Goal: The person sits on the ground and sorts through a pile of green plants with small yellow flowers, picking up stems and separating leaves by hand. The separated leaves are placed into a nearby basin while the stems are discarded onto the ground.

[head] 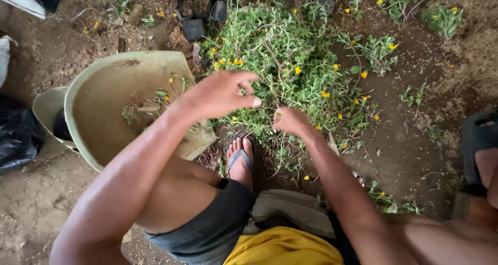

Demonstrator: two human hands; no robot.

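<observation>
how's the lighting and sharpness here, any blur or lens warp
Head view: soft, even daylight, no hard shadows or glare; left hand and right hand slightly motion-soft over the sharper flowering plants; wide-angle warp bends the tan basin and stretches the forearms at the frame edges.

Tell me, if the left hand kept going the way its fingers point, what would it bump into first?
Probably the right hand. The left hand points its curled fingers across toward it, above the pile of green plants with yellow flowers, though depth is hard to judge.
</observation>
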